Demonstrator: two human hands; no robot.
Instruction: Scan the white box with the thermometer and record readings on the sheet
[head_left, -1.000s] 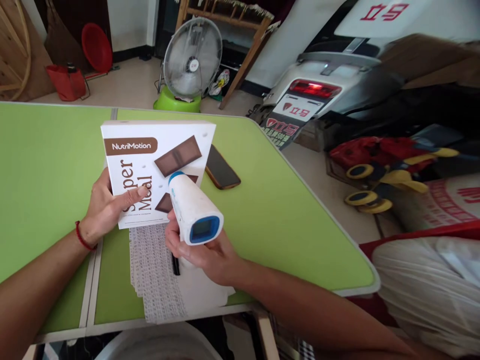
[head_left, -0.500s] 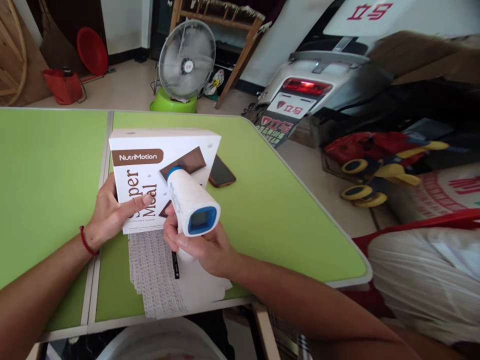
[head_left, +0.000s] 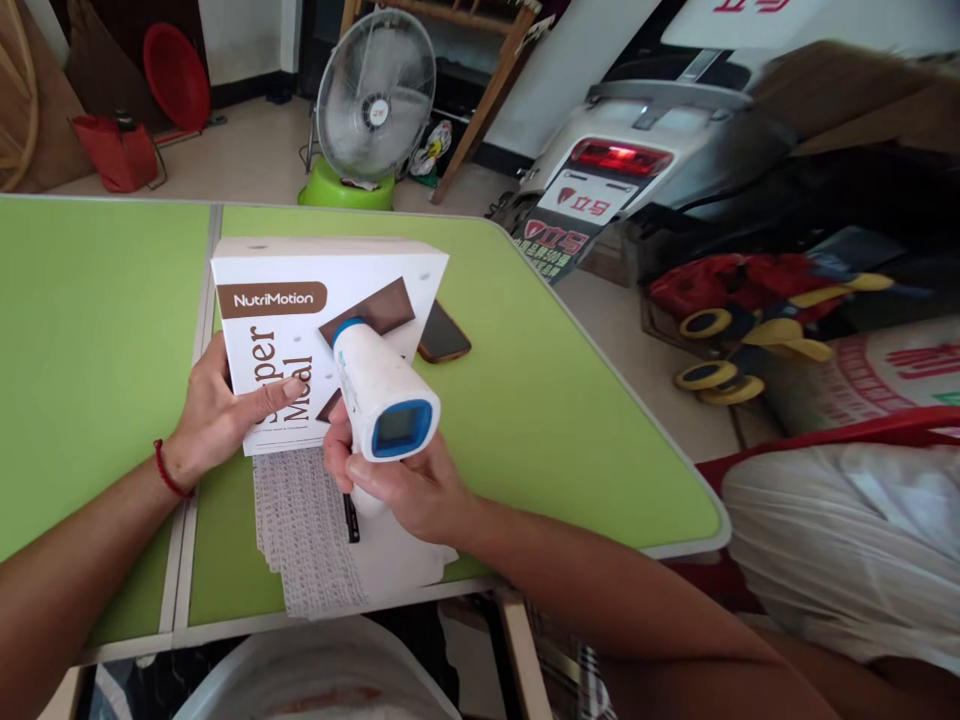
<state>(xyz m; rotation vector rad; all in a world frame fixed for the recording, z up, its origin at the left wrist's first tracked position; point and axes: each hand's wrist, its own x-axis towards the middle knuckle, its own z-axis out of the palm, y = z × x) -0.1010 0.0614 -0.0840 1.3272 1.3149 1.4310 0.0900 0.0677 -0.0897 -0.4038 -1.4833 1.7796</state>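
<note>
My left hand point(head_left: 225, 410) grips the lower left side of a white box point(head_left: 277, 270) printed "NutriMotion", its thumb lying across the front. The box is tilted so its printed face is toward me. My right hand point(head_left: 409, 490) is wrapped round the handle of a white infrared thermometer point(head_left: 371, 375) with blue trim. The thermometer's nose points at the box's front, close to the brown pictures; whether it touches cannot be told. Its small screen point(head_left: 401, 428) faces me. Under both lie printed paper sheets point(head_left: 300, 530), with a black pen-like stick point(head_left: 351, 518) partly hidden by my right hand.
A dark phone point(head_left: 444, 333) lies on the green table point(head_left: 562, 440) behind the box. A fan point(head_left: 375, 100) stands on a green stool point(head_left: 346, 188) beyond the far edge. A white scooter point(head_left: 600, 150) is at the right rear, a white bucket point(head_left: 315, 665) below the near edge.
The view has shifted slightly, so the table and fan sit a little higher. The box's top leans slightly nearer. Both hands keep their holds on the box and thermometer.
</note>
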